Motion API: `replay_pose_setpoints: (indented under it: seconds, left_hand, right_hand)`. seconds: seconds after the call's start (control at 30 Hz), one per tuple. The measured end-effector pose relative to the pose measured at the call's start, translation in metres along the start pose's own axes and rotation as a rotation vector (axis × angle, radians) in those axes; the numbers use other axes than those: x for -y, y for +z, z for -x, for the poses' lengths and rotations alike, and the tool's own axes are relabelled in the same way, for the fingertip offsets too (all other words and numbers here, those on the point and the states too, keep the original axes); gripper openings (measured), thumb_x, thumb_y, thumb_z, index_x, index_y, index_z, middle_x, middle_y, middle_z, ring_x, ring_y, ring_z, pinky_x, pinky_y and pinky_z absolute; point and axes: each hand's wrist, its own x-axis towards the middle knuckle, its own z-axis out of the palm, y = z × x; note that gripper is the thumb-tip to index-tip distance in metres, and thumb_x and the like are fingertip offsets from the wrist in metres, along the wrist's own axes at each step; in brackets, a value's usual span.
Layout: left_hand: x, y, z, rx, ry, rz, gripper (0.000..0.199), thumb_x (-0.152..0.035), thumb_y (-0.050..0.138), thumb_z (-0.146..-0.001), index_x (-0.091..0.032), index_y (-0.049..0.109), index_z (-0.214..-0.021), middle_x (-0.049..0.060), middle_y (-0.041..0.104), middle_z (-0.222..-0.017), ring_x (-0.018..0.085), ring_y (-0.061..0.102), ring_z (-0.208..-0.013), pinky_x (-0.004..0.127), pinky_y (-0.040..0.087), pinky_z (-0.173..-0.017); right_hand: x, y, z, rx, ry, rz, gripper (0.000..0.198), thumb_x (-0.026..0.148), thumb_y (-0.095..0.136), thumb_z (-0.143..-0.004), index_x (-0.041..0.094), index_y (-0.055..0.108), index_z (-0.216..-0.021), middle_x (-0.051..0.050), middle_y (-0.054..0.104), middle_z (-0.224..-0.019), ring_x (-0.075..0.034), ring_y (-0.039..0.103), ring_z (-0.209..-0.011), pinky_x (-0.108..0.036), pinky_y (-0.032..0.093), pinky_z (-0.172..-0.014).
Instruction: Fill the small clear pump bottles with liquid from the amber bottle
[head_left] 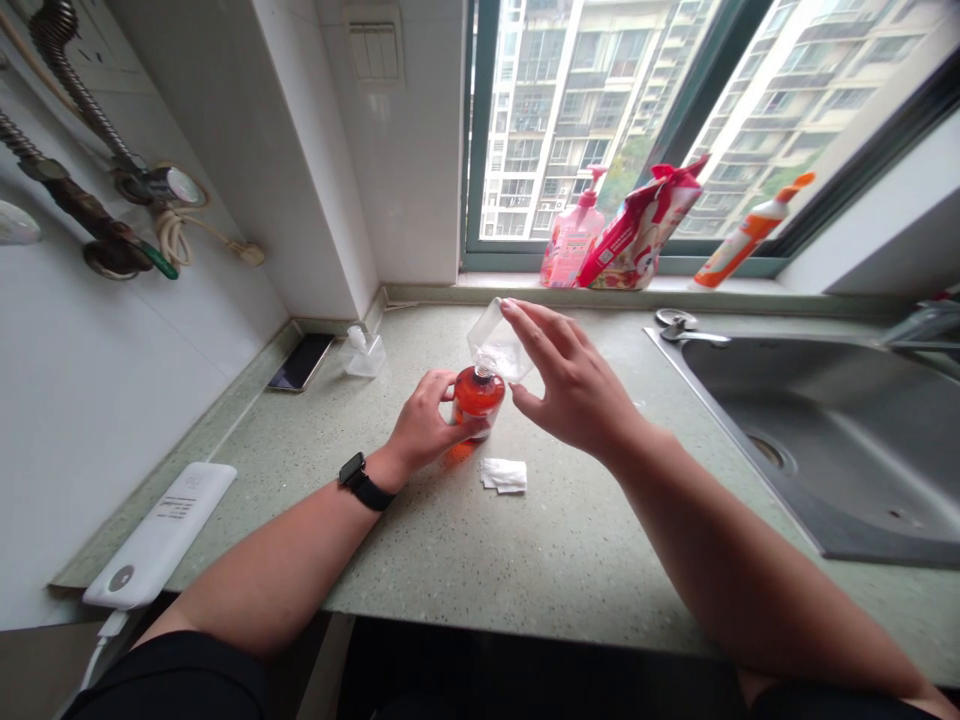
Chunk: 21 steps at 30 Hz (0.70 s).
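Observation:
My left hand [429,425] is wrapped round a bottle of orange-red liquid [480,395] that stands on the counter. Over the bottle's mouth, my right hand [574,385] grips a clear angular plastic container [491,330] between thumb and fingers. The container is tilted, and its low end meets or nearly meets the bottle's neck; the exact contact is too small to tell. A folded white tissue [504,475] lies just in front of the bottle. To the left stands a small clear piece with a white pump top [363,352].
A phone [301,362] lies by the left wall, and a white power bank [161,535] with a cable rests at the counter's left edge. The steel sink [810,500] is on the right. A pink pump bottle [572,240], red bag [637,235] and orange-white bottle [746,240] line the windowsill.

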Motion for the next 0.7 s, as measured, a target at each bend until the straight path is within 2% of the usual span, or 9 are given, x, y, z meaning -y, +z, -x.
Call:
replay_pose_setpoints:
  seconds: [0.37, 0.7]
  left_hand:
    - [-0.0003, -0.0009, -0.0001, 0.007, -0.001, -0.010, 0.057, -0.050, 0.089, -0.084, -0.023, 0.065, -0.128, 0.011, 0.067, -0.130, 0.028, 0.068, -0.119, 0.046, 0.062, -0.101]
    - [0.0000, -0.0006, -0.0006, 0.011, -0.012, -0.021, 0.057, -0.048, 0.089, -0.083, -0.022, 0.063, -0.127, 0.011, 0.067, -0.128, 0.027, 0.067, -0.116, 0.045, 0.061, -0.100]
  right_hand:
    - [0.0038, 0.0044, -0.0031, 0.005, -0.012, 0.004, 0.112, 0.004, 0.061, -0.085, 0.035, 0.005, -0.177, -0.011, 0.050, -0.168, -0.039, 0.052, -0.149, -0.065, 0.049, -0.121]
    - [0.0079, 0.0067, -0.0084, 0.005, -0.033, -0.007, 0.111, -0.001, 0.058, -0.082, 0.035, 0.012, -0.177, -0.010, 0.051, -0.167, -0.037, 0.051, -0.150, -0.063, 0.048, -0.123]
